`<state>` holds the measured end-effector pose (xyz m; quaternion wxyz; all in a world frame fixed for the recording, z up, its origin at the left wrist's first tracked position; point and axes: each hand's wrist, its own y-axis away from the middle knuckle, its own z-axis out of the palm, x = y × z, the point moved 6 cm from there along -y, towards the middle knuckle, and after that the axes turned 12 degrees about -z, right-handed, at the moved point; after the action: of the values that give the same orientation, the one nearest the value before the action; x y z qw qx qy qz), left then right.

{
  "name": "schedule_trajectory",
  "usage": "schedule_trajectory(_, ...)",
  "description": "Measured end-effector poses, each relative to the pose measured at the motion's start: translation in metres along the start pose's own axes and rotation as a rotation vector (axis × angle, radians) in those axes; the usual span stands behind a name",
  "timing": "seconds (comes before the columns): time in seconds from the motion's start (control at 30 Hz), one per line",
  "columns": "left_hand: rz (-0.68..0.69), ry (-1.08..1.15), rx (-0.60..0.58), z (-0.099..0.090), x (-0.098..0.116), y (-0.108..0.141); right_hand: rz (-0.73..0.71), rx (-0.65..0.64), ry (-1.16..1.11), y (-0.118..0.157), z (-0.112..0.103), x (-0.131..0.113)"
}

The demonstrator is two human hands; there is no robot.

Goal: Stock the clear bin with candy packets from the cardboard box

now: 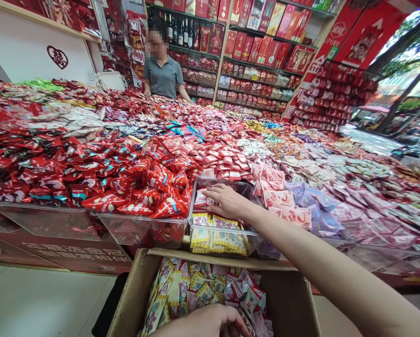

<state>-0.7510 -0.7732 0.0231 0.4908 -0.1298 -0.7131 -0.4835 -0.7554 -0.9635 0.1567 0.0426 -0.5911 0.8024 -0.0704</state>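
Observation:
A clear plastic bin (pixel 191 206) at the display's front edge holds yellow-and-white packets (pixel 218 238) and some red-and-white ones. My right hand (pixel 227 200) reaches into this bin, palm down with fingers stretched out over the packets. Below the bin stands an open cardboard box (pixel 287 290) full of small yellow, pink and red packets (pixel 204 285). My left hand (pixel 213 322) is low in the box among the packets. Its fingers curl downward, and whatever may be under them is hidden.
Red candy packets (pixel 167 203) fill the bin on the left; pink (pixel 283 199) and lilac packets lie on the right. A person in a grey shirt (pixel 163 77) stands behind the display, before shelves of boxes and bottles.

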Motion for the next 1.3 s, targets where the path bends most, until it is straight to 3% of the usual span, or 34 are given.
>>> schedule_trajectory(0.07, -0.068, -0.076, 0.152, -0.007, -0.014, -0.006, -0.007, 0.091, 0.004, 0.0, -0.012, 0.001)
schedule_trajectory(0.13, -0.125, -0.279, 0.355, -0.02, -0.026, -0.009, -0.006, 0.187, -0.01, 0.002, -0.027, 0.0)
schedule_trajectory(0.2, -0.189, -0.529, 0.459, -0.028, -0.035, -0.009, 0.005, 0.328, -0.058, 0.009, -0.048, -0.01)
schedule_trajectory(0.3, -0.345, -0.732, 0.365, -0.029, -0.051, -0.011, 0.012, 0.588, -0.178, 0.036, -0.08, -0.046)
schedule_trajectory(0.4, -0.33, -0.704, 0.311, -0.026, -0.058, -0.016, -0.023, 0.69, -0.261, 0.076, -0.089, -0.098)
schedule_trajectory(0.47, -0.332, -0.661, 0.261, -0.021, -0.067, -0.022, -0.025, 0.703, -0.287, 0.105, -0.076, -0.127)
schedule_trajectory(0.57, -0.338, -0.586, 0.258, -0.017, -0.078, -0.031, 0.132, 0.678, -0.327, 0.151, -0.028, -0.148)
schedule_trajectory(0.7, -0.308, -0.468, 0.343, -0.016, -0.075, -0.04, 0.471, 0.482, -0.335, 0.195, 0.05, -0.144)
schedule_trajectory(0.77, -0.274, -0.394, 0.374, -0.018, -0.064, -0.042, 0.576, 0.358, -0.354, 0.201, 0.074, -0.137)
schedule_trajectory(0.83, -0.211, -0.299, 0.392, -0.021, -0.049, -0.04, 0.644, 0.312, -0.389, 0.201, 0.082, -0.131)
schedule_trajectory(0.93, -0.093, -0.127, 0.35, -0.023, -0.023, -0.03, 0.758, 0.385, -0.498, 0.198, 0.08, -0.124)
schedule_trajectory(1.0, -0.036, -0.015, 0.281, -0.021, -0.011, -0.023, 0.835, 0.425, -0.696, 0.196, 0.084, -0.123)
schedule_trajectory(1.13, 0.032, 0.149, 0.179, -0.012, 0.0, -0.013, 0.866, 0.453, -1.047, 0.19, 0.089, -0.13)
schedule_trajectory(1.3, 0.11, 0.392, 0.121, -0.003, 0.004, -0.013, 0.852, 0.519, -1.092, 0.186, 0.085, -0.131)
